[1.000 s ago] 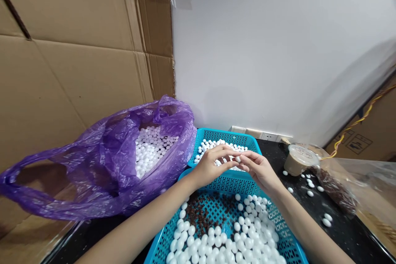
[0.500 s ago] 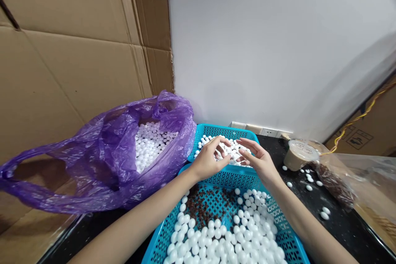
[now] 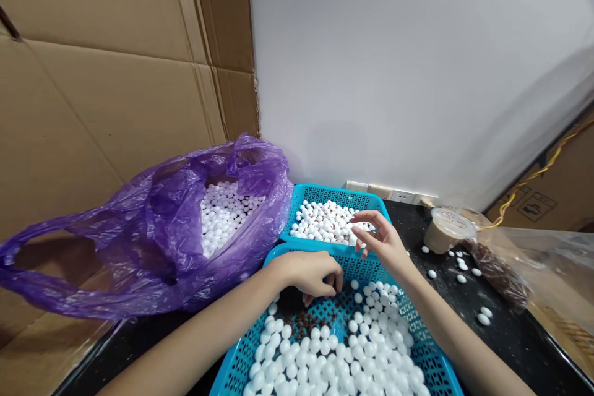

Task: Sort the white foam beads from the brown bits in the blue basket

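My left hand (image 3: 316,275) reaches down into the near blue basket (image 3: 234,354), its fingers curled toward the dark brown bits (image 3: 301,323) on the basket floor. What its fingertips hold, if anything, is hidden. Many white balls (image 3: 320,362) fill the front and right of this basket. Above the front edge of the far blue basket (image 3: 293,213), my right hand (image 3: 378,238) hovers with thumb and fingers apart and nothing visible between them. Smaller white balls (image 3: 325,219), some with brown specks among them, lie in that far basket.
Left of the baskets, a purple plastic bag (image 3: 158,223) stands open with white balls inside. On the black countertop (image 3: 440,306) at right are a lidded tub (image 3: 448,232), loose white balls and a clear bag of brown bits (image 3: 499,275). Cardboard (image 3: 116,86) stands at left.
My left hand has moved from above the far basket down and toward me into the near basket, its fingers curling. My right hand stays almost in place, fingers still apart.
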{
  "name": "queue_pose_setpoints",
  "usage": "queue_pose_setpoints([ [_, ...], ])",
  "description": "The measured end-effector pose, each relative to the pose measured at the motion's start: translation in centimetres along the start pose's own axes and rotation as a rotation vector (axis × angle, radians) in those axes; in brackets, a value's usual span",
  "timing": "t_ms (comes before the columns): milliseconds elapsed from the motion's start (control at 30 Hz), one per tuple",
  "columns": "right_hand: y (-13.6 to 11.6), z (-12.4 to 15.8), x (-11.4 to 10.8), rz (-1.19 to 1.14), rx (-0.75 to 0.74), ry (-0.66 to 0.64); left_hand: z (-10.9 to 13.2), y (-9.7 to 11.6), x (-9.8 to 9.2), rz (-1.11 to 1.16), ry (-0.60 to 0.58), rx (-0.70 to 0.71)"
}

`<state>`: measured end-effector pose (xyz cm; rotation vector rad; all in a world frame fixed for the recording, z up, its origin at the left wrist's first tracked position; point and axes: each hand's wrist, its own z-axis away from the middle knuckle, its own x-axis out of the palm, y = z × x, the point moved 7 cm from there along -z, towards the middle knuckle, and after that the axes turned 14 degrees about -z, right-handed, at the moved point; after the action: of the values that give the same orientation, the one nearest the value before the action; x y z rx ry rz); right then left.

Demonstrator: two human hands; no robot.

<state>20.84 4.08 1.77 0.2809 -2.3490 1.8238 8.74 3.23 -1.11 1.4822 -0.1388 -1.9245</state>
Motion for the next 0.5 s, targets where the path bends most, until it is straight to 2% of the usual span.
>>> queue_pose_setpoints([
  [167, 0.3, -0.1, 0.3, 0.001, 0.0, -0.048, -0.1, -0.5, 0.7, -0.06, -0.133, -0.078],
  [367, 0.4, 0.3, 1.0, 0.032, 0.034, -0.138, -0.2, -0.7, 0.9, -0.077, -0.147, -0.075],
  [433, 0.4, 0.9, 1.6, 0.064, 0.081, -0.224, -0.3, -0.8, 1.0, -0.048, -0.147, -0.06],
  [500, 1.0, 1.8, 2.6, 0.117, 0.203, -0.39, -0.4, -0.8, 1.3, -0.011, -0.172, -0.04],
])
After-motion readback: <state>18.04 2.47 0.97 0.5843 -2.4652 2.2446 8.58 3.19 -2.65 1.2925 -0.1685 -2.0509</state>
